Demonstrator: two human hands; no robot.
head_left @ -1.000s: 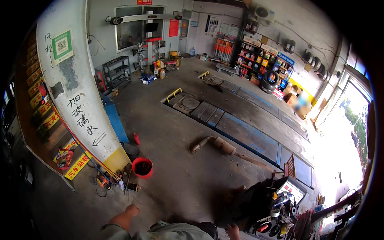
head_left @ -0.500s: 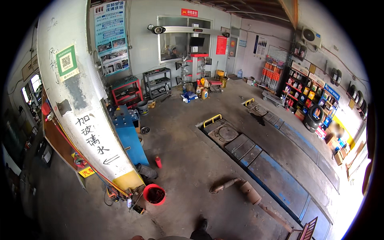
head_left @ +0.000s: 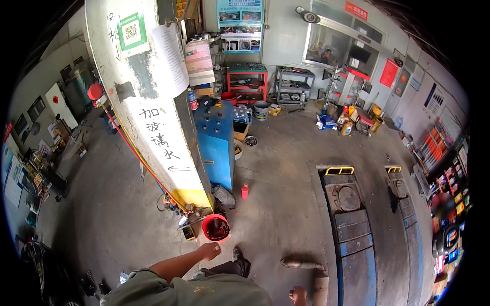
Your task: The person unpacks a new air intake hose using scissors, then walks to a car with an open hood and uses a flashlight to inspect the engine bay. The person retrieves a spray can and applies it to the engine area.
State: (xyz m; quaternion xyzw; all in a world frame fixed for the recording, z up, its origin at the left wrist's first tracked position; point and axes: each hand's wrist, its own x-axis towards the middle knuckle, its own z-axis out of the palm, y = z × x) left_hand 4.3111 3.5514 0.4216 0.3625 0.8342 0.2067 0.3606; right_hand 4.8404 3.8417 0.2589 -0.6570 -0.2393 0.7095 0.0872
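My left hand (head_left: 209,251) hangs in front of my body with its fingers curled together, and nothing shows in it. Just beyond it on the floor stands a red bucket (head_left: 206,225) with dark contents. My right hand (head_left: 297,294) is low at the lower edge, its fingers folded in; no object shows there. Near it lies a rusty exhaust pipe with a muffler (head_left: 320,288), apart from the hand. A shoe (head_left: 237,253) of mine is on the floor right of the bucket.
A white pillar (head_left: 153,102) with a yellow base and a red hose rises at left. Behind it stands a blue cabinet (head_left: 217,148). A red bottle (head_left: 245,192) stands on the floor. Sunken lift tracks with yellow rails (head_left: 339,171) run along the right.
My view has turned right-to-left and tipped down, so the pillar and bucket sit farther right in it. My left forearm and both hands have come into view.
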